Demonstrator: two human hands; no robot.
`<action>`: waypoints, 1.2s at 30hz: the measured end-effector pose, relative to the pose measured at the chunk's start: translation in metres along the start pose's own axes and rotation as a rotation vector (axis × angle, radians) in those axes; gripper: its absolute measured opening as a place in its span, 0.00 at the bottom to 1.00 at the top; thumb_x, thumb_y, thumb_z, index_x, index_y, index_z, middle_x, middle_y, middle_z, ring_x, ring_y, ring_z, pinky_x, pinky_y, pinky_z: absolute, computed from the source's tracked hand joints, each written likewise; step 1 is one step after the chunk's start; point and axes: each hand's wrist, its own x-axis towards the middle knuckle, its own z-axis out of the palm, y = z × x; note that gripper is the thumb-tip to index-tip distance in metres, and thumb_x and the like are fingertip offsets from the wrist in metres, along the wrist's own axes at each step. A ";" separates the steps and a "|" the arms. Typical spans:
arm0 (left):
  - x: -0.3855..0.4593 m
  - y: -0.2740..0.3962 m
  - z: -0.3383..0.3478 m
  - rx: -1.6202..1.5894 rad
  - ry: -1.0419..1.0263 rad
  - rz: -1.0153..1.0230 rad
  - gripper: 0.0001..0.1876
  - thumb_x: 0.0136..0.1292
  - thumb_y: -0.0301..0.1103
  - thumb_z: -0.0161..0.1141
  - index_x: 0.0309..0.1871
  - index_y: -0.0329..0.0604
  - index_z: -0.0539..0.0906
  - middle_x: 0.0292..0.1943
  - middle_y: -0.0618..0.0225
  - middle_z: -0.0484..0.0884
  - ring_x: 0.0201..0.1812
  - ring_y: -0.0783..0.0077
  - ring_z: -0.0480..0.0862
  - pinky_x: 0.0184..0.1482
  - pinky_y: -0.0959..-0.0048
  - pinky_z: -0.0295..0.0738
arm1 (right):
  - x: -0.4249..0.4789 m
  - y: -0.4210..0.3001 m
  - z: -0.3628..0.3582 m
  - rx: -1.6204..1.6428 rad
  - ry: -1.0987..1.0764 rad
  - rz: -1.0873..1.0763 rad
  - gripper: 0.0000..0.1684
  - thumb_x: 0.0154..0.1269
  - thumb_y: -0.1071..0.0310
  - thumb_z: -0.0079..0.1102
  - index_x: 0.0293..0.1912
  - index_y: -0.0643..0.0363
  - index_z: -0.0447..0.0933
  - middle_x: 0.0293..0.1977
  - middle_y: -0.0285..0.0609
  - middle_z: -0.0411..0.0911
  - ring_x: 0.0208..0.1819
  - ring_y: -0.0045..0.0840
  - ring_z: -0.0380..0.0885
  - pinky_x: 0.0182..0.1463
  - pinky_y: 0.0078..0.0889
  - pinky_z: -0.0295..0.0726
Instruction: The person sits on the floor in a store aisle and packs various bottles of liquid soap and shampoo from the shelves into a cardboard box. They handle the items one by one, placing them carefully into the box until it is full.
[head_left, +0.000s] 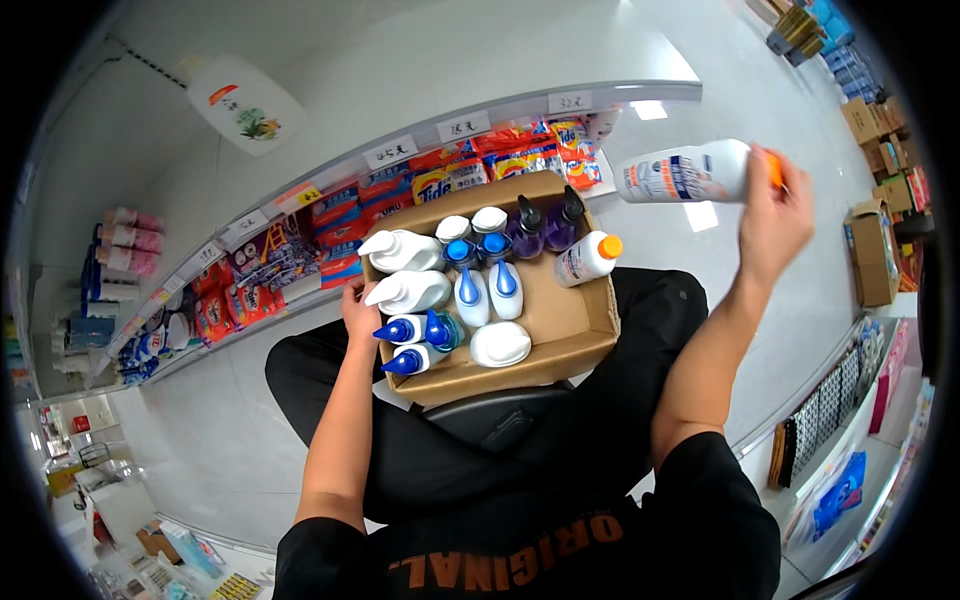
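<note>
My right hand (780, 202) grips a white plastic bottle (686, 174) by its orange-cap end, out to the right of a cardboard box (570, 319). The bottle lies sideways in the air, base to the left. At the box's left wall is my left hand (361, 311), its fingers partly hidden. Inside stand several pump bottles: white ones (409, 291), blue-topped ones (470, 296) and two purple ones with black pumps (527, 232). Another white bottle with an orange cap (589, 260) leans by the right wall. A white bottle (501, 345) stands near the front wall.
Ahead, a white shelf (480, 60) holds one large white bottle (244, 105). Bags of detergent (450, 180) fill the shelf below, behind price tags (390, 152). A black stool seat (495, 420) shows between my legs. More cartons (874, 255) stand far right.
</note>
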 end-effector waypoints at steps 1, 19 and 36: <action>0.001 0.000 0.003 -0.113 -0.020 -0.030 0.17 0.63 0.35 0.65 0.50 0.34 0.79 0.44 0.59 0.84 0.45 0.68 0.82 0.50 0.71 0.76 | 0.002 -0.014 -0.014 0.048 0.060 0.015 0.11 0.65 0.66 0.71 0.40 0.65 0.85 0.29 0.33 0.76 0.27 0.13 0.72 0.30 0.19 0.72; 0.002 -0.001 0.001 0.036 0.044 0.001 0.18 0.63 0.38 0.67 0.49 0.33 0.80 0.44 0.58 0.84 0.45 0.68 0.82 0.52 0.71 0.75 | -0.062 -0.089 -0.008 0.274 -0.617 -0.109 0.12 0.56 0.69 0.73 0.34 0.67 0.82 0.25 0.40 0.70 0.25 0.26 0.70 0.29 0.29 0.68; -0.008 0.015 0.004 -0.061 0.027 -0.056 0.19 0.60 0.36 0.66 0.50 0.34 0.79 0.46 0.57 0.84 0.47 0.66 0.83 0.52 0.71 0.76 | -0.115 -0.051 0.054 -0.169 -1.276 -0.082 0.16 0.54 0.62 0.68 0.34 0.65 0.77 0.32 0.58 0.82 0.38 0.53 0.82 0.45 0.52 0.81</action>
